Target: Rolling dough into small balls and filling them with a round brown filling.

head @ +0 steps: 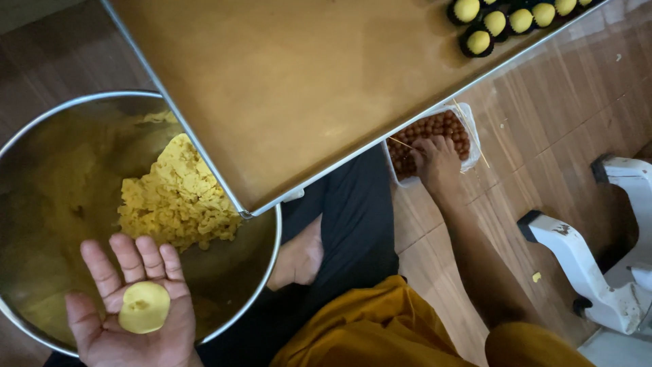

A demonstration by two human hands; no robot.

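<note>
Left hand (132, 316) lies open, palm up, bearing a flattened dough disc (144, 307); right hand (438, 163), far right, dips curled fingers into the tub of brown balls (435, 139).

Metal, dough, plastic and wood

The big bowl (41, 136) is of thin metal, dull inside, with a yellow greasy film on its wall. The dough (178, 197) in it looks crumbly, rough and matt. The flat disc of dough (144, 308) on the left hand (132, 312) is smooth and has a soft shine. The tray (285, 88) is a metal sheet with a bright rim and a smooth, oily golden surface. The small tub (468, 129) is of clear, thin plastic, and the brown balls (441, 129) inside are glossy. The floor (564, 115) is polished wood with a visible grain. The yellow cloth (367, 326) is matt and creased
</note>
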